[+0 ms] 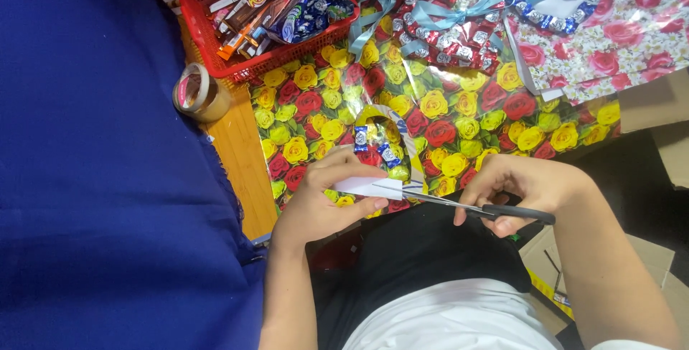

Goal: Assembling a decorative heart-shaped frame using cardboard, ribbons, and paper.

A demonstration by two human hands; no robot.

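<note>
Scissors (459, 206) in right hand (513, 188), blades lengthwise leftward into white paper strip (369, 187) pinched by left hand (323, 203), near bench's (237, 149) front edge

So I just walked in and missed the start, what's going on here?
A person is cutting a white paper strip with scissors. The left hand holds the strip; the right hand works the scissors, blades at the strip. Underneath lies rose-patterned wrapping paper. A red basket of snack bars and a tape roll sit nearby.
</note>
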